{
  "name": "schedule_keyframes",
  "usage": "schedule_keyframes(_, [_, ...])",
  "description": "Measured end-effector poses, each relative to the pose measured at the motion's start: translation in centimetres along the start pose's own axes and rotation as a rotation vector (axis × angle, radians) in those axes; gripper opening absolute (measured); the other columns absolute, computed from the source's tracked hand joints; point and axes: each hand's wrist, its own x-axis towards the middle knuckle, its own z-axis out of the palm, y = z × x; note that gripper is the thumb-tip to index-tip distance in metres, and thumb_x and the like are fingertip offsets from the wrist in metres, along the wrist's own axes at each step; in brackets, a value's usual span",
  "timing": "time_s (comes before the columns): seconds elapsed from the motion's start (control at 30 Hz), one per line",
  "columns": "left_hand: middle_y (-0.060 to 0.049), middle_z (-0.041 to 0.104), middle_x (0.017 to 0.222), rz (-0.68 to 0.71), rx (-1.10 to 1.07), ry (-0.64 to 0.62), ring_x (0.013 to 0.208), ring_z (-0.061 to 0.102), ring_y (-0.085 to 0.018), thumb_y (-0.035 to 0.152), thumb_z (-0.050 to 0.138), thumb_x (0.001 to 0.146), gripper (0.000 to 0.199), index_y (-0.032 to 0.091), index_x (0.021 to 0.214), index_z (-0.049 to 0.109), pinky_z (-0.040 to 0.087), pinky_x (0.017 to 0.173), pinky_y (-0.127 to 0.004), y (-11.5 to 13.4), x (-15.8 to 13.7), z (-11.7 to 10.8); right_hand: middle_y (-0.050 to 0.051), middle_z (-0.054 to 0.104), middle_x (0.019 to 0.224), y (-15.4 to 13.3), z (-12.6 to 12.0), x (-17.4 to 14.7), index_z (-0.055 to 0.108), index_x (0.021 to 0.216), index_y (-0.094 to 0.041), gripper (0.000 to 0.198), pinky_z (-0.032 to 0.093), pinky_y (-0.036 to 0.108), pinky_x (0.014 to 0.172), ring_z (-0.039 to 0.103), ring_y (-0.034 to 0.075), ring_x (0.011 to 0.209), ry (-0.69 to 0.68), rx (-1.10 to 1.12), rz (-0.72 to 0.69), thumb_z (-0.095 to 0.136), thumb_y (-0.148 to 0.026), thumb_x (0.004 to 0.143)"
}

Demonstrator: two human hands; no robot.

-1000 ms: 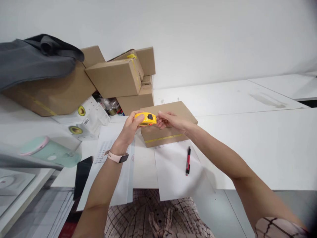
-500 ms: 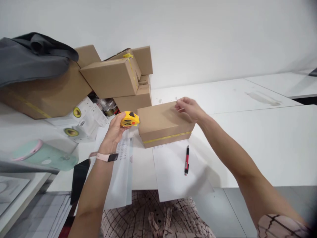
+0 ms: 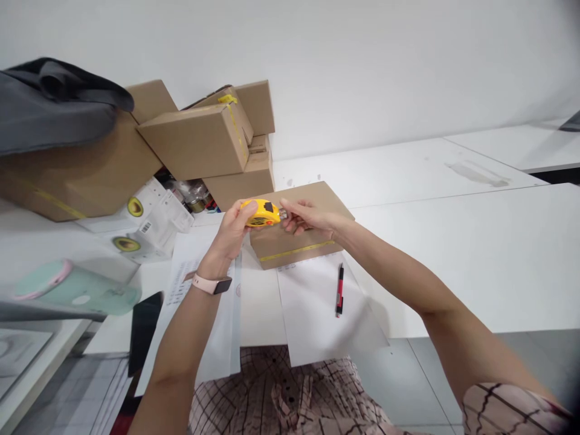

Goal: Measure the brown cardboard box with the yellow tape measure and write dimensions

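Observation:
My left hand (image 3: 232,232) is closed around the body of a yellow tape measure (image 3: 261,212), held above the left end of a cardboard box (image 3: 299,238). My right hand (image 3: 308,217) pinches the metal end of the tape at the mouth of the case, with only a short bit of blade showing. Under both hands lies the closed box, a strip of yellow tape along its near side. A white sheet of paper (image 3: 312,314) is in front of the box, and a red and black pen (image 3: 339,291) rests on it.
Several cardboard boxes (image 3: 194,142) are stacked at the back left, beside a dark grey bag (image 3: 58,112). White cartons with avocado pictures (image 3: 147,220), a mint tumbler (image 3: 81,289) and a black flat object (image 3: 144,332) sit at left. Printed sheets (image 3: 206,338) lie under my left arm.
My left hand has brought the tape measure right, over the box. My right hand has come left from the box's far right side and taken hold of the tape's end.

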Motion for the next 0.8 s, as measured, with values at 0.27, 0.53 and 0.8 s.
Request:
schedule_keyframes(0.27, [-0.005, 0.072, 0.09, -0.121, 0.065, 0.212, 0.08, 0.066, -0.019, 0.051, 0.081, 0.066, 0.045, 0.017, 0.093, 0.07, 0.051, 0.057, -0.023, -0.7, 0.8, -5.5, -0.003, 0.057, 0.063, -1.3, -9.0, 0.1, 0.046, 0.06, -0.02, 0.051, 0.045, 0.022, 0.062, 0.053, 0.008, 0.063, 0.546, 0.057, -0.373, 0.085, -0.05, 0.074])
schedule_keyframes(0.53, [-0.007, 0.071, 0.097, -0.033, -0.095, 0.113, 0.09, 0.068, -0.022, 0.053, 0.079, 0.071, 0.044, 0.017, 0.093, 0.066, 0.055, 0.066, -0.029, -0.7, 0.6, -2.2, 0.005, 0.074, 0.086, 0.3, -2.5, 0.6, 0.068, 0.084, -0.019, 0.021, 0.055, 0.025, 0.076, 0.066, 0.012, 0.077, 0.13, 0.073, -0.178, 0.069, -0.038, 0.093])
schedule_keyframes(0.8, [-0.005, 0.069, 0.096, 0.035, 0.065, 0.01, 0.086, 0.068, -0.02, 0.055, 0.08, 0.07, 0.051, 0.019, 0.103, 0.062, 0.052, 0.072, -0.03, 0.0, -0.2, -0.8, 0.005, 0.072, 0.077, 0.7, 0.3, 0.5, 0.069, 0.076, -0.018, 0.042, 0.059, 0.024, 0.074, 0.068, 0.013, 0.074, -0.124, 0.079, -0.087, 0.078, -0.058, 0.079])
